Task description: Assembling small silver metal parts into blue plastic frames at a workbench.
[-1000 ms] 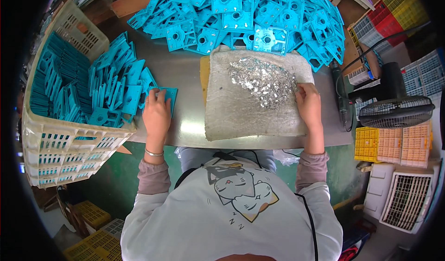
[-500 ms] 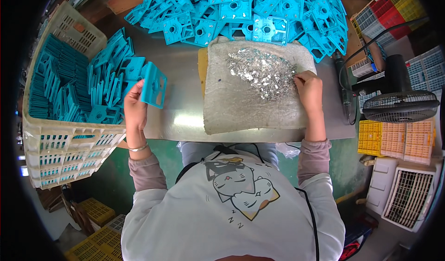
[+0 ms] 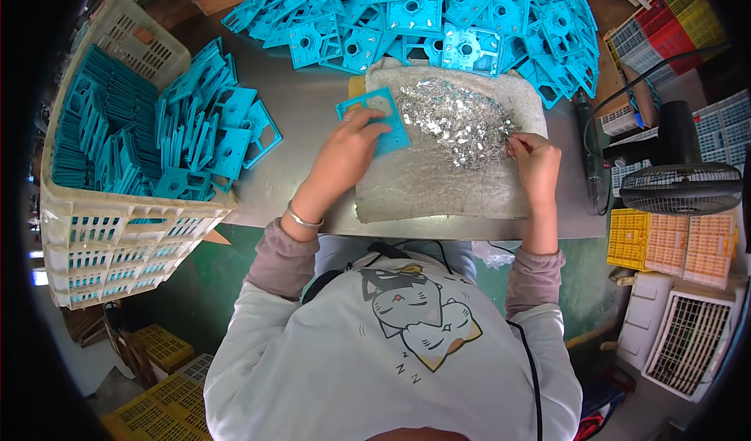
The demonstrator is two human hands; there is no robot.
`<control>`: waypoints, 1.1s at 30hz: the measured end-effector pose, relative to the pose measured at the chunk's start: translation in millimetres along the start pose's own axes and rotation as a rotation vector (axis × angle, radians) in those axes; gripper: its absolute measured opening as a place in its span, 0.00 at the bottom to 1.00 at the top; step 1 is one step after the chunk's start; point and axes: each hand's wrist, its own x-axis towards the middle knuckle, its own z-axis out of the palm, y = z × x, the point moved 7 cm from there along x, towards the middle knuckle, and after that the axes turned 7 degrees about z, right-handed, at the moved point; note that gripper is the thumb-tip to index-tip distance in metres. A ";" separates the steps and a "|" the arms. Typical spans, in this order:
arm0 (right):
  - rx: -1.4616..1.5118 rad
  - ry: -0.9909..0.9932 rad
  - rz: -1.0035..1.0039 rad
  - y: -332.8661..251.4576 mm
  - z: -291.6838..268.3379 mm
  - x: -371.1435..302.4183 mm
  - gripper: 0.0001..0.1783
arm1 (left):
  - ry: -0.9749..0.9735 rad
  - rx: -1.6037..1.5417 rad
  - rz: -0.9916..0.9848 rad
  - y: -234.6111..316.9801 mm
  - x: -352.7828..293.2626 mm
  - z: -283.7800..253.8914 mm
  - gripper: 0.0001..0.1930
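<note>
The left hand (image 3: 350,145) has its fingers bent closely over a turquoise plate (image 3: 397,133), gripping it above the cloth's (image 3: 438,194) left side. That plate lies just left of the heap of small metal pieces (image 3: 447,120), its right edge slanting down rightward (no clear long axis shows). The right hand (image 3: 538,162) is at the heap's right edge, fingertips drawn close; whether they pinch a piece, I cannot tell. Beyond, more plates (image 3: 407,12) are piled.

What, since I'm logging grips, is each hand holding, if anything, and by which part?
Left hand: a turquoise plate, by its near-left side. Right hand: cannot be told.
</note>
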 end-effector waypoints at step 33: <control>-0.239 0.081 -0.101 -17.9 -7.5 -19.6 0.04 | -0.005 0.267 0.054 30.2 20.8 61.4 0.10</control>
